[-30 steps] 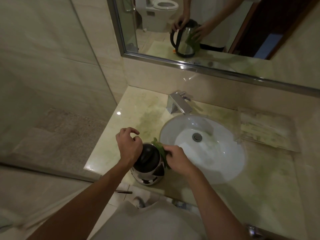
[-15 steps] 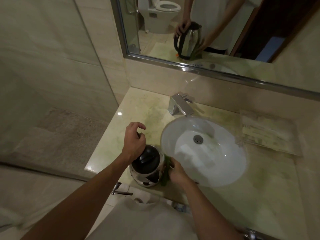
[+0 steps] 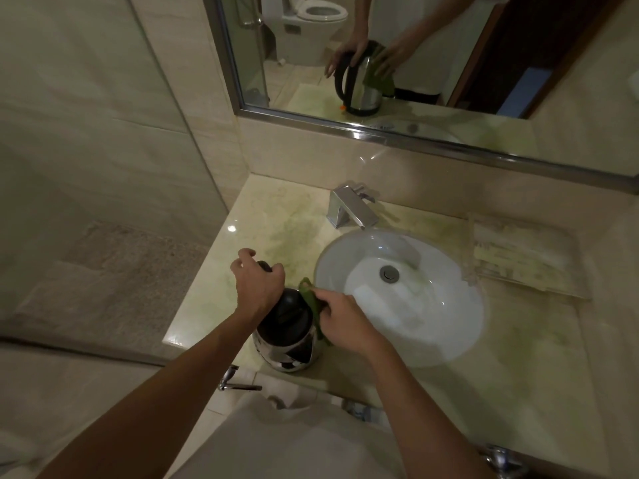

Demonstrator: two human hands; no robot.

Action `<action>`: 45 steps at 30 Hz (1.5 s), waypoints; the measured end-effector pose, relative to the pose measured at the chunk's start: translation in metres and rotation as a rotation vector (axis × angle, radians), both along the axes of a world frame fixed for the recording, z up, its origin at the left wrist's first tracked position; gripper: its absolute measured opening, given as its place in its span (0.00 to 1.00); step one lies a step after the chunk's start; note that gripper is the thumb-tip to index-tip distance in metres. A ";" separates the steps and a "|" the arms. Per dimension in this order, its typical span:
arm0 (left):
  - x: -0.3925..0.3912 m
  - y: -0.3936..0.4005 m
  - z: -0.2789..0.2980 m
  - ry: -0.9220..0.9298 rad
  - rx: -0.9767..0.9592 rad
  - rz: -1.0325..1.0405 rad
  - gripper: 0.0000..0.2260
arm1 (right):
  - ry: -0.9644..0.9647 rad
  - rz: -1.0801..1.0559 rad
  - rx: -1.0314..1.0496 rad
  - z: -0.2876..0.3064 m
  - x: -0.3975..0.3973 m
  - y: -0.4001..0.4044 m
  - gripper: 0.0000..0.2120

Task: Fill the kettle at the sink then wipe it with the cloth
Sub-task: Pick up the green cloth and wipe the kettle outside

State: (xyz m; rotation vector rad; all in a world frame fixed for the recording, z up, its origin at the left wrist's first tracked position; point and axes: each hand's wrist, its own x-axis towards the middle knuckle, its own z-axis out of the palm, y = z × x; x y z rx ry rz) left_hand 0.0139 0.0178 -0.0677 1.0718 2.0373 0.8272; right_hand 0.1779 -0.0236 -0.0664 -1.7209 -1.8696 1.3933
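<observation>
A steel kettle (image 3: 287, 335) with a black lid stands upright on the marble counter (image 3: 276, 219), just left of the white sink basin (image 3: 401, 295). My left hand (image 3: 257, 283) grips the black handle at the kettle's top left. My right hand (image 3: 340, 318) presses a green cloth (image 3: 311, 295) against the kettle's upper right side, near the lid. Most of the cloth is hidden under my fingers. The mirror above shows the same hold from the front.
A chrome tap (image 3: 349, 207) stands behind the basin. A clear tray (image 3: 525, 254) with packets lies on the counter at right. A glass shower panel (image 3: 166, 108) rises to the left. The counter's front edge runs just below the kettle.
My right hand has slid the cloth from low on the kettle's right side up toward the lid. My left hand keeps its grip on the handle.
</observation>
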 end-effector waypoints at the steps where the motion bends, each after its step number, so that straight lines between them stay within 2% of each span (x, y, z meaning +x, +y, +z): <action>1: 0.000 0.000 0.001 -0.006 -0.050 0.017 0.23 | -0.011 -0.024 -0.044 -0.010 0.004 -0.001 0.22; 4: -0.001 0.002 0.004 -0.025 -0.083 -0.040 0.23 | -0.075 -0.057 -0.120 -0.030 0.013 -0.007 0.16; 7: -0.001 0.006 0.005 -0.040 -0.018 -0.198 0.21 | -0.055 -0.100 0.015 -0.021 0.011 -0.010 0.19; 10: 0.003 0.012 0.005 -0.019 0.010 -0.383 0.17 | -0.018 0.003 0.119 0.001 0.000 0.001 0.24; 13: 0.004 0.016 0.002 0.006 0.042 -0.458 0.14 | -0.067 0.144 0.103 0.007 -0.006 0.026 0.20; 17: 0.004 0.018 0.000 0.014 0.052 -0.457 0.12 | 0.007 0.162 -0.010 -0.005 0.000 0.049 0.21; 19: 0.004 0.019 -0.002 0.002 0.041 -0.440 0.10 | 0.100 0.093 -0.096 -0.015 0.002 0.051 0.18; 21: 0.003 0.019 -0.004 0.006 0.041 -0.429 0.09 | 0.177 -0.001 -0.177 -0.023 0.002 0.050 0.21; 26: 0.004 0.020 -0.003 0.027 0.064 -0.419 0.06 | 0.340 -0.158 -0.221 -0.039 0.001 0.046 0.15; 33: 0.005 0.021 -0.002 0.061 0.067 -0.426 0.06 | 0.337 -0.227 -0.103 -0.047 0.002 0.040 0.11; 39: 0.003 0.021 -0.006 0.073 0.093 -0.426 0.04 | 0.343 -0.234 0.055 -0.042 -0.001 0.025 0.13; 45: 0.003 0.021 -0.005 0.034 0.076 -0.430 0.05 | 0.150 -0.156 -0.204 -0.070 0.003 0.034 0.16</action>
